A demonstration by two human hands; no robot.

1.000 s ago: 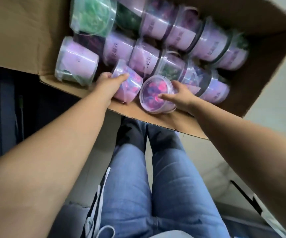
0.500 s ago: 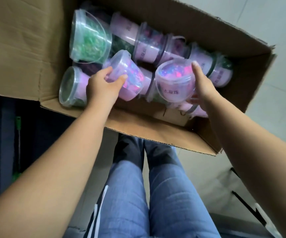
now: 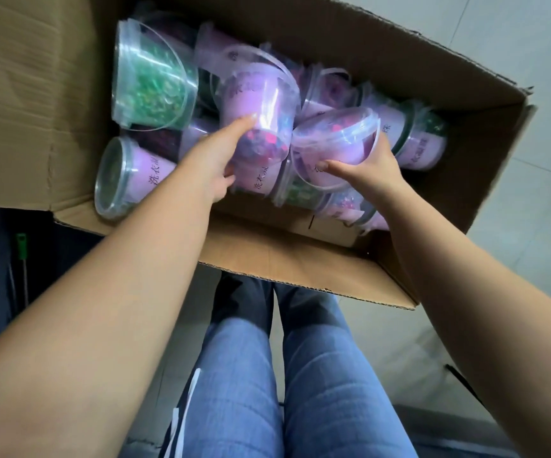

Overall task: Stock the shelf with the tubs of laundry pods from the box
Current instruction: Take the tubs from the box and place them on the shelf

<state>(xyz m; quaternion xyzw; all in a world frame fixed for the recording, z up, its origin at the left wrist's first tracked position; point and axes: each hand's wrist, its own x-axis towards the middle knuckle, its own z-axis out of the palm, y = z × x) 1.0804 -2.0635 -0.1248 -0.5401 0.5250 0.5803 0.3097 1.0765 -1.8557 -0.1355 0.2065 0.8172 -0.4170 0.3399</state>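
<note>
Head view: the left hand [image 3: 211, 163] curls round a purple tub [image 3: 261, 107] and the right hand [image 3: 370, 166] cups a second purple tub [image 3: 337, 140] from below, both close together just above the other tubs [image 3: 128, 180] packed on their sides in the cardboard box [image 3: 485, 143]. I judge a firm hold on the slick plastic and a straight lift, tubs kept apart, serves best. The near flap [image 3: 300, 266] and the box's right edge need clearing; above is open room, and the shelf is out of sight.
</note>
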